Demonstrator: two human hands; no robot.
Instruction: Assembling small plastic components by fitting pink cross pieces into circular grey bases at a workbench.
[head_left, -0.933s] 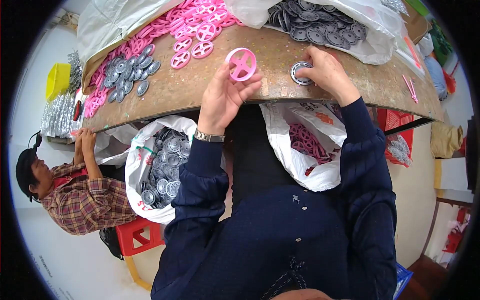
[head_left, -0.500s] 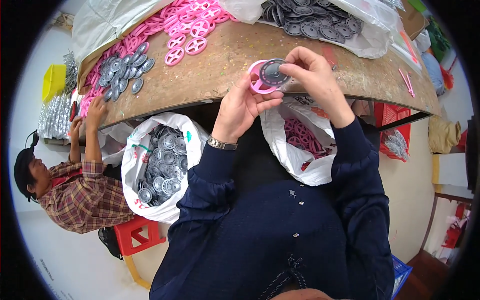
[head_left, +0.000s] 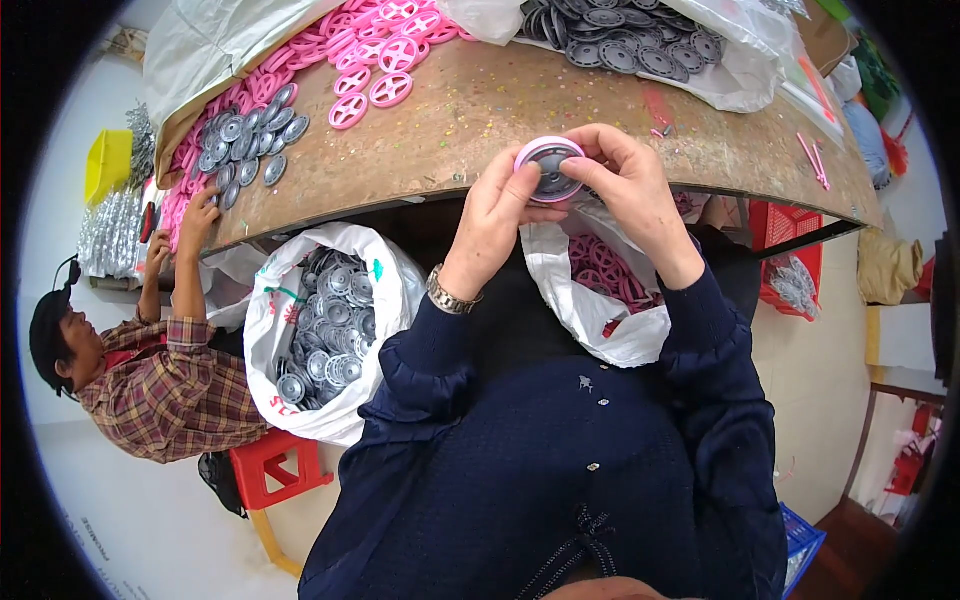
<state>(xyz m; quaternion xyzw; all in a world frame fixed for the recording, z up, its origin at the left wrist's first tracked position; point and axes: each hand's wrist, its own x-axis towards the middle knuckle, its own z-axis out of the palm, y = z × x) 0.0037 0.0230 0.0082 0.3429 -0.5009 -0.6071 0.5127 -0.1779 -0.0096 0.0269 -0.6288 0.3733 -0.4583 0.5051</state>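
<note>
Head camera: the pink ring (head_left: 548,140) and the grey disc (head_left: 550,160) are held together in front of the person's body, in line with the near edge of the table (head_left: 430,130). The disc lies inside the ring, whose rim shows around it. The pair is round, so no long axis stands out; the disc's flat face is turned up toward the camera, and I cannot tell its exact tilt.

Both hands grip the pair from opposite sides. The left hand (head_left: 490,215) has its thumb on the face and fingers curled below; the right hand (head_left: 637,190) also sets its thumb on the face. The thumbs hide part of the disc.

Beyond, on the table, lie a heap of pink wheels (head_left: 370,55), a smaller pile of grey discs (head_left: 250,135) to its left and a mound of dark discs (head_left: 625,40) to the right. Thin pink sticks (head_left: 815,162) lie near the right end. Below the edge, a white sack of silvery discs (head_left: 340,330) stands left of the person, between them and a co-worker (head_left: 170,400); another sack with pink parts (head_left: 605,275) opens just below the right hand, partly covered by the forearm.
</note>
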